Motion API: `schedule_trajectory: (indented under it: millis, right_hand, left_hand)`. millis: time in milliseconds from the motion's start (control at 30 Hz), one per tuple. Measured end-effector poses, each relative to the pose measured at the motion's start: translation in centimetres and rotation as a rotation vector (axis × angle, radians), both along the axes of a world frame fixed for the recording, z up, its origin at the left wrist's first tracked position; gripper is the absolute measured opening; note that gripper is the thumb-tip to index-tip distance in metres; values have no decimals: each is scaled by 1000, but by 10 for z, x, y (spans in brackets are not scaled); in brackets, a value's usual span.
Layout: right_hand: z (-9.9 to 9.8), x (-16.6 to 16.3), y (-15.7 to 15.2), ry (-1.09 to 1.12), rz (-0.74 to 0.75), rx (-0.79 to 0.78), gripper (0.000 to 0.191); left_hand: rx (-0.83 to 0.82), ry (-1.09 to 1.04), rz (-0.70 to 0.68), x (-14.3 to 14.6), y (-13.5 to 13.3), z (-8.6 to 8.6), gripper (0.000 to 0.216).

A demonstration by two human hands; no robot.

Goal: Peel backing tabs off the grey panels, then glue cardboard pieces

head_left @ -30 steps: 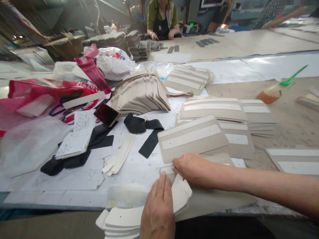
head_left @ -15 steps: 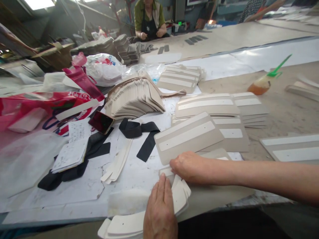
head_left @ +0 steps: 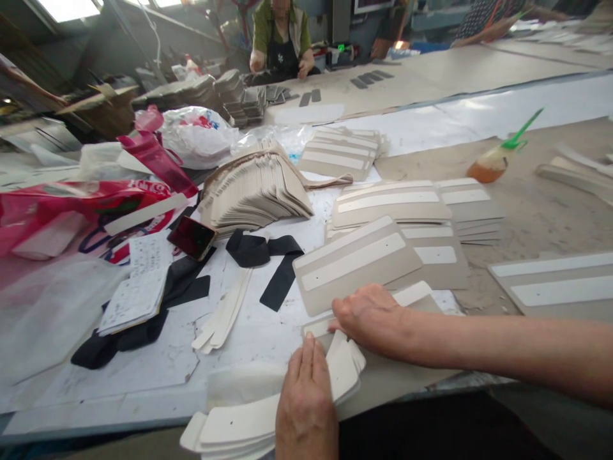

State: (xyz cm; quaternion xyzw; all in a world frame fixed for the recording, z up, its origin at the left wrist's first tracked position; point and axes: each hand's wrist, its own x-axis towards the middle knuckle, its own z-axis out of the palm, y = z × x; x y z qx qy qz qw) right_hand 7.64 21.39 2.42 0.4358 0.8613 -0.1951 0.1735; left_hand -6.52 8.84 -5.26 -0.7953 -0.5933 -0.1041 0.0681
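Note:
My left hand (head_left: 306, 402) lies flat, fingers together and stretched out, on a curved stack of white card strips (head_left: 239, 425) at the table's near edge. My right hand (head_left: 368, 316) reaches in from the right and presses its bent fingers on a grey card panel with white strips (head_left: 325, 327) just beyond that stack. What the right fingers pinch, if anything, is hidden under the palm. Another grey panel (head_left: 354, 263) lies just above the right hand, overlapping a pile of the same panels (head_left: 393, 204).
A fanned pile of grey cards (head_left: 256, 188), black fabric strips (head_left: 268, 255), a phone (head_left: 191, 237), a notebook (head_left: 134, 297) and red plastic bags (head_left: 90, 198) crowd the left. An orange glue bottle (head_left: 493, 165) lies on the right. Another person (head_left: 280, 35) works at the far end.
The view has shifted slightly; my right hand has moved a little up and the white strip beside it shows more. My left hand stays on the stack.

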Motion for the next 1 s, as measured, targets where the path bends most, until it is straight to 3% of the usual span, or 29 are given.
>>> schedule_trajectory:
  millis: [333,400,533,733,1000]
  right_hand:
    - [2,90,-7,-78,-282,50,31]
    - [1,93,-7,-83,-320,36,30]
    - [0,92,-4,-79,-354,24,28]
    - [-4,93,-1,-77,-319,45,28]
    - [-7,93,3,-83,-299,19,29]
  left_hand:
    - [74,77,-248,-23,9,-14,60]
    - [109,89,-303,-24,11,-16,61]
    - [126,77,-287,-24,14,-16,65]
    - [172,165,-368,-29,18,-17,64]
    - [134,134,-357,-28,17,-16,71]
